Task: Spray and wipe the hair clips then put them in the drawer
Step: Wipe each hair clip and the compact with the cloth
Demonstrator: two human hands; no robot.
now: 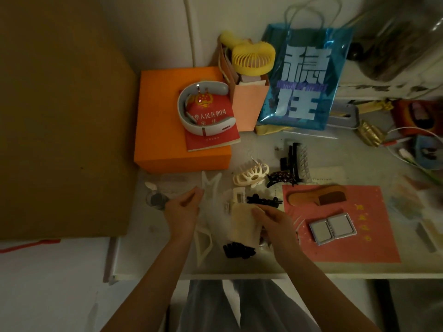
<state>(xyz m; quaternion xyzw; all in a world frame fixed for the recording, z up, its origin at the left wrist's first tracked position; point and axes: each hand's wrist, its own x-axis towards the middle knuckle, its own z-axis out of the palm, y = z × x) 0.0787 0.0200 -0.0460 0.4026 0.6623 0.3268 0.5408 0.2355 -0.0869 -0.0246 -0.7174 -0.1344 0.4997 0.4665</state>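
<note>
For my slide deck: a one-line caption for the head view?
Left hand and right hand handle a cream cloth among hair clips on a cluttered desk.

A home dressing desk [239,269], cluttered with hair clips [251,176] and a comb [316,196].

A pale, smeared shape [215,212] between the left hand [183,212] and right hand [275,226] is too blurred to identify. The small grey-capped bottle [155,200] is half hidden behind the left hand, and dark blurred clutter [402,44] at the far right of the tabletop [263,264] is cut off by the picture's edge.
</note>
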